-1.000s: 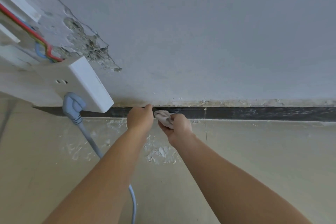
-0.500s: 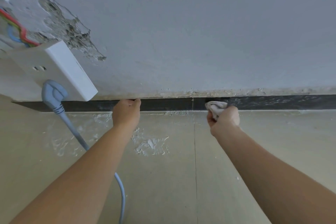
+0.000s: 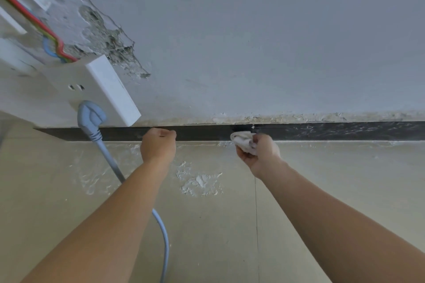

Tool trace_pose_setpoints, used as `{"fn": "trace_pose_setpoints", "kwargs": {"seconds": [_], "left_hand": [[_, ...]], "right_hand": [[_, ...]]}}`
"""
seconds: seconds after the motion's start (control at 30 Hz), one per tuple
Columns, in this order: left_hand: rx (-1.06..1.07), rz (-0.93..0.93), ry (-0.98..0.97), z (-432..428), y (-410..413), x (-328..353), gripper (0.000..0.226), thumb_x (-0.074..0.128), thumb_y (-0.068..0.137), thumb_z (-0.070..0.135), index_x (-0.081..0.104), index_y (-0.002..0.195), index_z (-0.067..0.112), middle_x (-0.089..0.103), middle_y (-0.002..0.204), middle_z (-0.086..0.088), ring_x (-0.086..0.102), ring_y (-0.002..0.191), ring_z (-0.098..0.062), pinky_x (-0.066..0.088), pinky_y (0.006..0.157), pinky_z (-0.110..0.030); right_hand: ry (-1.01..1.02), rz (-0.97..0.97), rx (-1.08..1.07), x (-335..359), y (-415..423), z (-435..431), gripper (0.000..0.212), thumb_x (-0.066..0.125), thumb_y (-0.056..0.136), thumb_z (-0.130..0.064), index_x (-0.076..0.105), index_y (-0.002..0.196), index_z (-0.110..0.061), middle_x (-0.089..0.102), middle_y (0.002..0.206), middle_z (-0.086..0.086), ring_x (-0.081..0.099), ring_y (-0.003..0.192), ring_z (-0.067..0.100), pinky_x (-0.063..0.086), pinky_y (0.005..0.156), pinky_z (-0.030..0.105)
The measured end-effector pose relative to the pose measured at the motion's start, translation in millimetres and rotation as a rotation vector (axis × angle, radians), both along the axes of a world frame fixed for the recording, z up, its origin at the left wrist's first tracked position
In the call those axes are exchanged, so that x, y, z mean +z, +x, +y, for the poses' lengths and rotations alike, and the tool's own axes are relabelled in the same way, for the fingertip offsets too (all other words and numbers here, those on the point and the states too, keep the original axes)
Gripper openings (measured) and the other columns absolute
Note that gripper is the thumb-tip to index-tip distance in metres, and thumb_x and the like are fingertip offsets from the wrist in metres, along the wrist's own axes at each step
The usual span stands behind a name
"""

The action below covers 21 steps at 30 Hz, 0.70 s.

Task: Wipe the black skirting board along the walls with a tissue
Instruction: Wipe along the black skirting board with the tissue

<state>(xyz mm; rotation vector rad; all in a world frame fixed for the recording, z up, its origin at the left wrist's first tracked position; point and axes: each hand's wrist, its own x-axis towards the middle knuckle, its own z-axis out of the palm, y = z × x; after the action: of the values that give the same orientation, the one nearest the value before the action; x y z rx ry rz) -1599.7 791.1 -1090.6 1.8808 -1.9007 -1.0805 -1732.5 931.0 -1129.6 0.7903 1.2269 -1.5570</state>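
I was looking down at the foot of a pale grey wall, where a black skirting board ran left to right across the view, meeting a beige floor. Both my bare forearms reached out from the near edge toward the board.

My right hand gripped a crumpled white tissue, fingers curled round it. The wad stuck out to the left of my hand and pressed against the board's face, right of the middle of the view. To the right of the tissue the board was streaked with pale smears; to the left it looked darker and plainer.

My left hand was curled into a fist, its far side against the board, well to the left of the tissue.

Farther left, a white socket box stood out from the wall just above the board. A grey-blue plug sat in it, and its cable ran down over the board, across the floor, under my left forearm and off the near edge. Red, blue and yellow-green wires ran into the top of the box. Beside them the plaster was broken away, showing rough grey underneath.

On the floor between my arms lay a crusty white patch of dried filler.
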Motion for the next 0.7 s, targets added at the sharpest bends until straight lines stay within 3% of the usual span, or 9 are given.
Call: {"fn": "trace_pose_setpoints", "kwargs": {"seconds": [0.1, 0.2, 0.33, 0.47, 0.63, 0.7], "left_hand": [[-0.040, 0.079, 0.133, 8, -10, -10, 0.015, 0.058, 0.091, 0.026, 0.062, 0.090, 0.012, 0.064, 0.082, -0.005, 0.059, 0.080, -0.024, 0.046, 0.073, -0.034], [-0.122, 0.141, 0.276, 28, -34, -11, 0.022, 0.052, 0.094, 0.023, 0.062, 0.078, 0.011, 0.058, 0.068, -0.001, 0.053, 0.061, -0.017, 0.042, 0.058, -0.024], [-0.304, 0.198, 0.439, 60, -65, -2, 0.020, 0.057, 0.093, 0.024, 0.060, 0.079, 0.011, 0.056, 0.068, -0.001, 0.049, 0.055, -0.011, 0.037, 0.042, -0.014], [-0.274, 0.228, 0.469, 73, -80, 1, 0.031, 0.053, 0.095, 0.036, 0.060, 0.077, 0.011, 0.057, 0.067, 0.000, 0.051, 0.054, -0.010, 0.038, 0.043, -0.016], [-0.227, 0.230, 0.426, 73, -77, 6, 0.034, 0.052, 0.096, 0.033, 0.060, 0.075, 0.008, 0.054, 0.065, -0.001, 0.049, 0.055, -0.011, 0.032, 0.032, -0.010], [-0.229, 0.213, 0.407, 73, -77, 7, 0.034, 0.051, 0.096, 0.034, 0.060, 0.075, 0.008, 0.054, 0.065, -0.001, 0.050, 0.055, -0.011, 0.031, 0.031, -0.009]], "right_hand": [[0.025, -0.049, -0.107, 6, -20, 6, 0.023, 0.046, 0.091, -0.007, 0.060, 0.110, -0.007, 0.060, 0.086, 0.012, 0.055, 0.062, 0.021, 0.052, 0.057, 0.024], [0.080, -0.045, -0.131, 10, -45, 31, 0.019, 0.055, 0.087, -0.004, 0.058, 0.106, -0.008, 0.058, 0.079, 0.010, 0.052, 0.059, 0.018, 0.051, 0.048, 0.018], [0.168, 0.083, -0.221, 15, -76, 77, 0.002, 0.053, 0.090, -0.004, 0.053, 0.090, -0.006, 0.056, 0.083, 0.011, 0.049, 0.062, 0.017, 0.051, 0.065, 0.023], [0.291, 0.174, -0.305, 3, -95, 113, 0.023, 0.048, 0.091, -0.017, 0.059, 0.110, -0.008, 0.062, 0.100, 0.011, 0.057, 0.063, 0.019, 0.054, 0.049, 0.023], [0.222, 0.148, -0.017, -2, -68, 106, 0.014, 0.040, 0.091, -0.011, 0.052, 0.083, -0.009, 0.057, 0.079, 0.014, 0.053, 0.059, 0.022, 0.049, 0.036, 0.020], [0.129, 0.099, 0.046, 0, -49, 91, 0.015, 0.039, 0.092, -0.008, 0.051, 0.083, -0.006, 0.056, 0.080, 0.016, 0.055, 0.062, 0.024, 0.051, 0.038, 0.022]]}}
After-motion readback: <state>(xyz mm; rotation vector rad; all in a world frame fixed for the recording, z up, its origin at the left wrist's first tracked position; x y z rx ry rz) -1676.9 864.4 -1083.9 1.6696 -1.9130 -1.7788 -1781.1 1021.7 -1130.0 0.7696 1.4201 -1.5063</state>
